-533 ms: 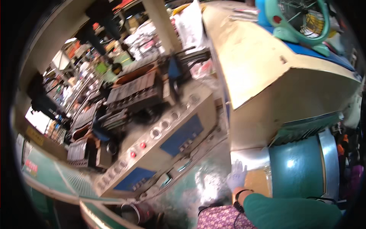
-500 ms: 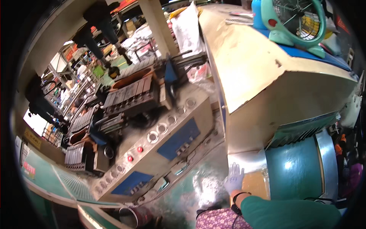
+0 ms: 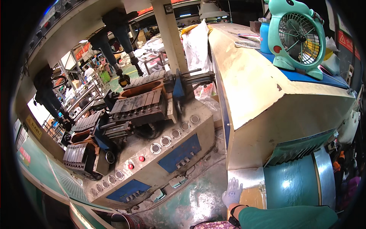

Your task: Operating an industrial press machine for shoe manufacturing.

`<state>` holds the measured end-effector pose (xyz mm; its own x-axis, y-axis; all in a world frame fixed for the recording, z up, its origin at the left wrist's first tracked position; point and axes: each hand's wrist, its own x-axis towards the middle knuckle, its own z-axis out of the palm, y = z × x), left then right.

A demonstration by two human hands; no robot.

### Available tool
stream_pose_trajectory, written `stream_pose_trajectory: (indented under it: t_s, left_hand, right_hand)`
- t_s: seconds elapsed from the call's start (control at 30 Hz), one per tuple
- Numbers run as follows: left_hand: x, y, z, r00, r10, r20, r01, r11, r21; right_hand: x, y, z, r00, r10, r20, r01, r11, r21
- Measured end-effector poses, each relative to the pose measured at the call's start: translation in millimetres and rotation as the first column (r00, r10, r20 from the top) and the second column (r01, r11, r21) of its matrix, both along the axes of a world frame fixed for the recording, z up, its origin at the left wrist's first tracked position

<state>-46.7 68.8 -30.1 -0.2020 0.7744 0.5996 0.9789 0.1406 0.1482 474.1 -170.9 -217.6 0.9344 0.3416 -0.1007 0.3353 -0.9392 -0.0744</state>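
Observation:
My right hand (image 3: 232,193), in a pale grey glove with a dark band at the wrist, lies flat with its fingers stretched out. It rests on the shiny metal plate (image 3: 251,178) at the front left corner of a cream-coloured machine housing (image 3: 297,120), beside a brown taped panel (image 3: 253,197). Nothing shows in its fingers. The green-sleeved forearm comes in from the lower right. Just right of the hand runs a teal conveyor belt (image 3: 291,187), leading under a dark strip curtain (image 3: 303,147). My left hand is out of the picture.
To the left stands a machine with clamped metal blocks (image 3: 139,103), a cream control panel (image 3: 148,160) and red buttons (image 3: 142,158). A green animal-shaped fan (image 3: 299,38) and a blue bottle (image 3: 265,36) sit on the housing. A round bin (image 3: 122,220) stands at lower left.
The whole view has shifted, so the machines and my right hand appear lower in the picture. The hand stays flat on the same metal plate.

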Motion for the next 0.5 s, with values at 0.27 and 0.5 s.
stream_pose_trajectory:
  t_s: [0.27, 0.5]
  left_hand:
    - [23, -8, 17, 0.999, 0.012, 0.051, -0.01, 0.999, -0.036]
    - [31, -12, 30, 0.996, 0.052, 0.066, -0.049, 0.998, -0.046]
  right_hand:
    - [1, -2, -1, 1.0, -0.009, 0.015, 0.009, 1.0, 0.003]
    - [2, -2, -2, 1.0, 0.018, -0.024, -0.018, 0.999, -0.029]
